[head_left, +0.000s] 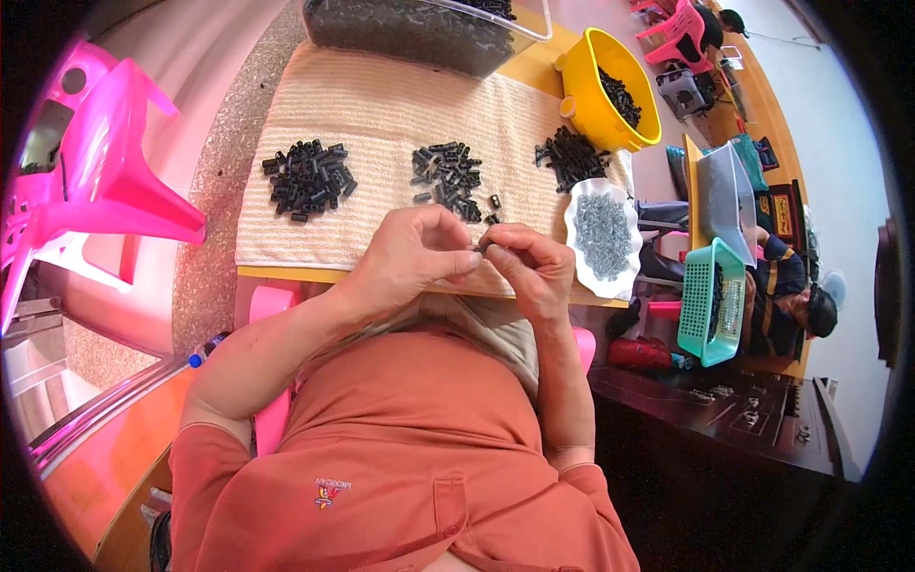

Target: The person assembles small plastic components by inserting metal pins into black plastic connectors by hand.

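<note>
Close over the near edge of the towel-covered table, my left hand (412,252) and my right hand (536,275) meet at the fingertips. Between them is a small black part (484,245), mostly covered by the fingers. Both hands are closed in a pinch on it. Beyond them lie three heaps on the striped towel (381,114): short black tubular pieces (307,179) at left, similar black pieces (450,176) in the middle, and slimmer black pieces (574,158) at right. A white scalloped dish (575,238) beside my right hand holds many small clear or silvery pieces (604,235).
A clear plastic bin (419,40) of dark parts stands at the far edge, with a yellow tub (581,76) of black pieces to its right. Pink plastic chairs (124,153) are at left. Farther right, another person (777,286) sits near a mint-green basket (699,303).
</note>
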`<state>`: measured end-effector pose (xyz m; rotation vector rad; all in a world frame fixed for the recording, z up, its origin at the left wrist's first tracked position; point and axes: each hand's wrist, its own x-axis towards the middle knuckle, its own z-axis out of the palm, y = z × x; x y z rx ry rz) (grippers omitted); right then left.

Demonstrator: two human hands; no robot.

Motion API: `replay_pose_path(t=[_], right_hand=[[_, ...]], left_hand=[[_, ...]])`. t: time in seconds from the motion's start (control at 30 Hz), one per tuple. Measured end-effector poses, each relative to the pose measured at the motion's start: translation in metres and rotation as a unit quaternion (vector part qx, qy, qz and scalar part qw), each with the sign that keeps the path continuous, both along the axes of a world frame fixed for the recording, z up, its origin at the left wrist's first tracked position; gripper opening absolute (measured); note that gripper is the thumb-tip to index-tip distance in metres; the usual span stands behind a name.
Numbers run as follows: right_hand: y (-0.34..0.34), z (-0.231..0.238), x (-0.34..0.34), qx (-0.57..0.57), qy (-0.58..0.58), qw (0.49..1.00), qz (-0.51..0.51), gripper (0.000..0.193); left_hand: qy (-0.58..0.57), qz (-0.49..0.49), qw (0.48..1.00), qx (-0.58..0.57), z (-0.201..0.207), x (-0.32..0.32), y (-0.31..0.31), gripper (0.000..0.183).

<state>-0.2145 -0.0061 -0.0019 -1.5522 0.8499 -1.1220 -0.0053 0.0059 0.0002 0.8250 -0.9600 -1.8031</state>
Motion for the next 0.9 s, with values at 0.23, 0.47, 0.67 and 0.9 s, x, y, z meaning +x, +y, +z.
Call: replay_pose_path(t=[0.23, 0.47, 0.67, 0.9], right_hand=[[0.0, 0.0, 0.0, -0.011, 0.011, 1.0, 0.004, 0.017], [0.001, 0.003, 0.001, -0.005, 0.024, 1.0, 0.017, 0.017], [0.004, 0.005, 0.004, -0.001, 0.049, 0.999, 0.008, 0.018], [-0.003, 0.014, -0.007, 0.05, 0.116, 0.989, 0.08, 0.013]], left_hand=[[-0.014, 0.003, 1.0, -0.012, -0.001, -0.001, 0.0, 0.015], [-0.048, 0.02, 0.998, -0.037, -0.006, -0.003, 0.001, 0.016], [-0.085, 0.039, 0.993, -0.073, -0.009, -0.006, 0.001, 0.018], [-0.092, 0.012, 0.992, -0.08, -0.01, -0.006, 0.001, 0.021]])
